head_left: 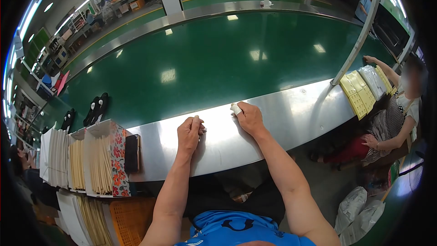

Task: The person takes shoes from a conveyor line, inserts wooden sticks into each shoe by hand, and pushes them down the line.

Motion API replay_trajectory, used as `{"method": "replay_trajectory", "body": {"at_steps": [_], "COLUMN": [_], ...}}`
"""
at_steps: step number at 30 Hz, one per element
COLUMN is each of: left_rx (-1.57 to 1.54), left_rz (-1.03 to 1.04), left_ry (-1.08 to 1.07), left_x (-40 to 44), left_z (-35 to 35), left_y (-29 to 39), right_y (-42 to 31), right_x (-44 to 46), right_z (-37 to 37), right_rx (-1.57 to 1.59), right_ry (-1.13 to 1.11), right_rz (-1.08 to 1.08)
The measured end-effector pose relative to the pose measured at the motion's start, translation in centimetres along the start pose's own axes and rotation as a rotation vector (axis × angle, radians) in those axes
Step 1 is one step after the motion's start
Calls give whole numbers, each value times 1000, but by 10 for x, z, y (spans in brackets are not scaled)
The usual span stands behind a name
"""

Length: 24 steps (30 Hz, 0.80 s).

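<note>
My left hand (189, 132) is closed over the bare metal ledge (218, 143), its fingers curled in; whatever it may hold is too small to name. To the right, my right hand (249, 117) is also closed, with a small whitish piece (236, 109) at its thumb and index finger. I cannot tell whether that piece is held or is a wrapping on a finger. The two hands are apart, both near the edge of the green belt (205, 73).
Boxes of thin wooden-coloured strips (100, 166) stand at the left, beside dark shoes (96, 108) on the belt. Yellow sheets (357, 93) lie at the right near a metal post (357, 48). A seated co-worker (391, 123) is at the far right. An orange crate (132, 221) sits below.
</note>
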<state>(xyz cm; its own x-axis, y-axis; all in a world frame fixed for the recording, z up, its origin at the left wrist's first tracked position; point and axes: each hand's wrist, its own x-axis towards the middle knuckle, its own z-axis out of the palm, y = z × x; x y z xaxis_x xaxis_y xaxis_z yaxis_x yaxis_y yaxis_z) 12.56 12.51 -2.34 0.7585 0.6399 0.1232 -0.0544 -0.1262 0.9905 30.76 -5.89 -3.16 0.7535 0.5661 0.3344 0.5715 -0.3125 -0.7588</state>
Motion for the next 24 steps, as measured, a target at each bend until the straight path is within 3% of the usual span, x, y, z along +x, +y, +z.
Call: {"method": "replay_trajectory", "body": {"at_steps": [24], "left_rx": [-16], "left_rz": [-11], "left_ry": [3], "left_x": [0], "left_z": [0], "left_y": [-1], "right_y": [2], "right_x": [0], "right_z": [1], "right_rx": [-39], "right_ry": [7], "right_rz": [-4]}}
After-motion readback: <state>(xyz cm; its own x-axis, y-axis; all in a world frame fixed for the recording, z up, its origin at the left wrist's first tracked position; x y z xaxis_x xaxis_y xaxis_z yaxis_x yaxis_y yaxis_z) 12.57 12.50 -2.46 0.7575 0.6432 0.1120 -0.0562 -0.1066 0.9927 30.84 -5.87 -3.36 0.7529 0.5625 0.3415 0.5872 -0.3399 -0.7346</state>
